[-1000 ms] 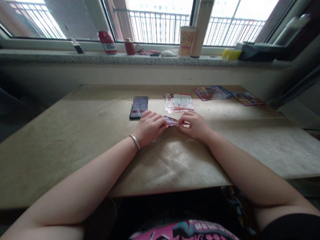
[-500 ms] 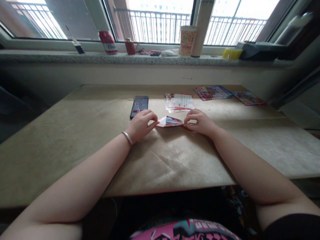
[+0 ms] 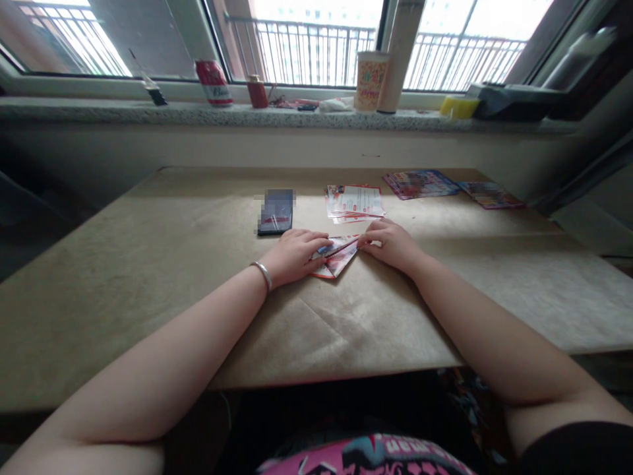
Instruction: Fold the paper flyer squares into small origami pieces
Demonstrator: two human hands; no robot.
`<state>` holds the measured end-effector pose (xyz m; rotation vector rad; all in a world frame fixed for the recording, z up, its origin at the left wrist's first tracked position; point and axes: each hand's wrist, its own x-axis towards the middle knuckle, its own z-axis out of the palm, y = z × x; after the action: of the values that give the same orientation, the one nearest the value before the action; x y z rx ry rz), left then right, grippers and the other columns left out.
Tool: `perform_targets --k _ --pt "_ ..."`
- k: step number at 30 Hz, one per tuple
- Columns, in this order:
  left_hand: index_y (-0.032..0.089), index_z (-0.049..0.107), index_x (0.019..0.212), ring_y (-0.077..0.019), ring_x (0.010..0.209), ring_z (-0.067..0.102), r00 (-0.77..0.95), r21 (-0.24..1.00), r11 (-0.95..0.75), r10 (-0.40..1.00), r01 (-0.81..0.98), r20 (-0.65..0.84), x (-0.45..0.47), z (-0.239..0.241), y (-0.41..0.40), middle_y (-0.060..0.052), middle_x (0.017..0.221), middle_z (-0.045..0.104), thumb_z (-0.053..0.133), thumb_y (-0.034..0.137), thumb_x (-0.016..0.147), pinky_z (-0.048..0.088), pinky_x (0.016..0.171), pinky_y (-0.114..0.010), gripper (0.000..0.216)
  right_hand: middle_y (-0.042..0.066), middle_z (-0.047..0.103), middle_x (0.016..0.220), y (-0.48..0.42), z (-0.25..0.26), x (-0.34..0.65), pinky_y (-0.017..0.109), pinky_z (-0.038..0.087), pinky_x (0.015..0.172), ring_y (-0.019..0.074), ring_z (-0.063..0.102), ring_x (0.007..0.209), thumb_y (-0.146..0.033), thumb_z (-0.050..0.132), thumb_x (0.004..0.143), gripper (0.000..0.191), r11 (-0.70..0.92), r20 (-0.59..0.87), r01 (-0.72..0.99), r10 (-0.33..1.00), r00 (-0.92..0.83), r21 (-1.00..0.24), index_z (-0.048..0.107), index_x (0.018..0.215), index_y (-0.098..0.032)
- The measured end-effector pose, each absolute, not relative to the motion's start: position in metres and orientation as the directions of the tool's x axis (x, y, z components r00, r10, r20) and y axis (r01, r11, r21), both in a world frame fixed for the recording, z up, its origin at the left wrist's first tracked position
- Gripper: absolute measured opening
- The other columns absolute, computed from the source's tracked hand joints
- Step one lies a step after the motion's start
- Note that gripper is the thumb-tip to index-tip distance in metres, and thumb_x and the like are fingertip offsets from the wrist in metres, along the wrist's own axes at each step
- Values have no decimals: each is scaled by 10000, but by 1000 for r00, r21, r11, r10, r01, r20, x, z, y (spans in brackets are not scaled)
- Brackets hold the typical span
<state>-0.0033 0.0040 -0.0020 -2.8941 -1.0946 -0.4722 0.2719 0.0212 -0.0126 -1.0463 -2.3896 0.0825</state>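
A small printed paper sheet [image 3: 337, 258], red and white, lies folded into a triangle on the brown table [image 3: 148, 264]. My left hand [image 3: 293, 256], with a silver bracelet on the wrist, presses flat on the sheet's left part, fingers stretched over it. My right hand [image 3: 390, 243] pinches the sheet's upper right corner with closed fingers. Both hands rest on the table near its middle.
A dark phone [image 3: 275, 212] lies just beyond my left hand. A stack of leaflets [image 3: 354, 202] lies beyond the sheet, with two more leaflets [image 3: 420, 183] at the far right. The window sill holds a red can [image 3: 212, 82], a paper cup [image 3: 370, 79] and small items.
The sheet was a narrow strip held between both hands; now it lies as a wider triangle. My left hand has moved onto it and flattened.
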Motion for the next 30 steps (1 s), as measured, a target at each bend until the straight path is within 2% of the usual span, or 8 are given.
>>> perform_targets --k 5,9,13,17,21,26,30 --pt "264 631 1206 -256 1109 590 689 66 -738 655 672 311 0 -3 0 -54 1263 645 525 417 917 416 922 -405 344 65 716 894 13 -10 260 365 456 812 229 609 880 -299 593 873 176 625 421 758 748 -514 -185 754 866 -229" --pt "249 636 1197 -259 1090 599 658 61 -709 680 702 324 5 -2 -4 -59 1233 653 526 412 915 424 894 -402 344 77 735 937 1 -5 247 339 438 731 219 640 825 -311 540 891 220 503 355 846 834 -421 -177 738 925 -219" --pt "229 640 1181 -250 1016 627 625 48 -672 711 739 324 8 3 -8 -75 1156 674 515 433 921 438 830 -373 353 79 729 913 -9 2 238 333 424 733 232 644 851 -435 529 893 284 481 314 869 848 -427 -117 697 909 -207" --pt "210 650 1123 -230 939 652 592 57 -645 730 762 341 8 5 -9 -67 1080 698 494 422 938 440 785 -350 321 95 707 935 -14 6 233 347 429 780 260 633 910 -612 551 827 441 474 294 872 856 -425 -118 630 935 -191" --pt "184 645 1094 -215 880 660 598 59 -658 714 750 363 8 3 -6 -70 1019 712 479 386 949 457 749 -326 299 99 694 977 -19 6 227 357 432 800 281 628 936 -634 647 724 519 475 279 870 860 -428 -129 577 977 -186" --pt "176 636 1063 -204 830 661 607 20 -663 696 748 383 8 0 -4 -57 932 717 507 284 927 475 733 -306 216 88 690 934 -22 5 224 322 421 728 257 631 879 -564 653 727 451 498 285 858 847 -449 -128 548 957 -190" --pt "199 591 1177 -200 825 671 606 -39 -644 695 764 388 7 -3 -4 -52 1029 705 490 225 924 475 672 -282 273 56 683 845 -21 4 225 297 376 640 216 620 772 -480 587 799 296 517 317 850 826 -465 -101 547 908 -207"
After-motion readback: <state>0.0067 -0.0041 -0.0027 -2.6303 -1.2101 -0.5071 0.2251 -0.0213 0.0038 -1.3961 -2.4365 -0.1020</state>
